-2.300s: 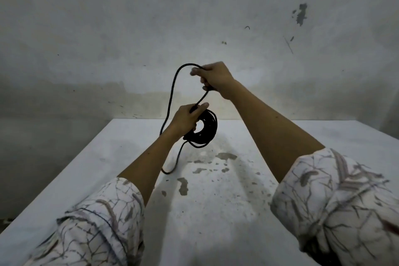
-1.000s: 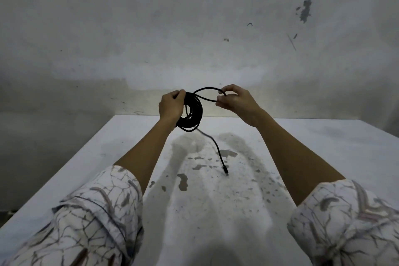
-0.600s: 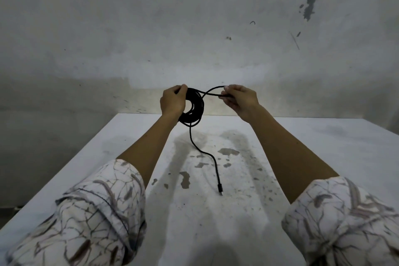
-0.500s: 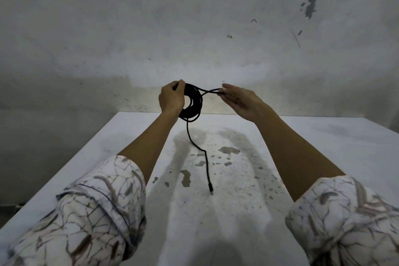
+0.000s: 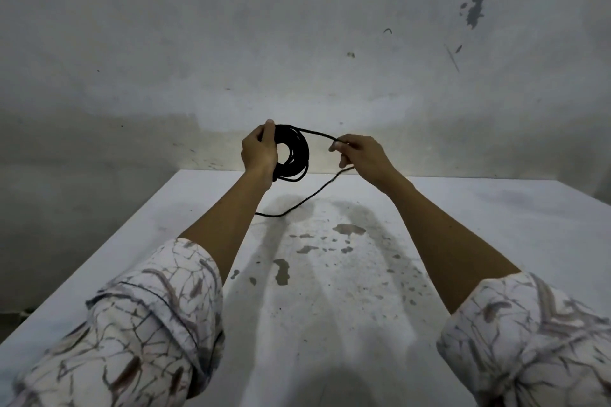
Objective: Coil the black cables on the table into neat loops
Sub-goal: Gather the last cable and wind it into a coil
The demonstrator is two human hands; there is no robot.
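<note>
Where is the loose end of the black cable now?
Head view: the loose black cable tail runs from the right hand down-left behind the left forearm, above the white table.

Both forearms reach forward, raised, sleeves pushed back near the elbows. The left hand (image 5: 259, 152) is curled in a grip, thumb on top; the right hand (image 5: 362, 157), just beside it, pinches with bent fingers.

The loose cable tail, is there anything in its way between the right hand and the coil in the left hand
Nothing visible. The left hand grips the coil, and the right hand pinches the strand running straight to it through open air. The loose cable tail hangs toward the table and passes behind the left forearm, where its end is hidden.
</note>
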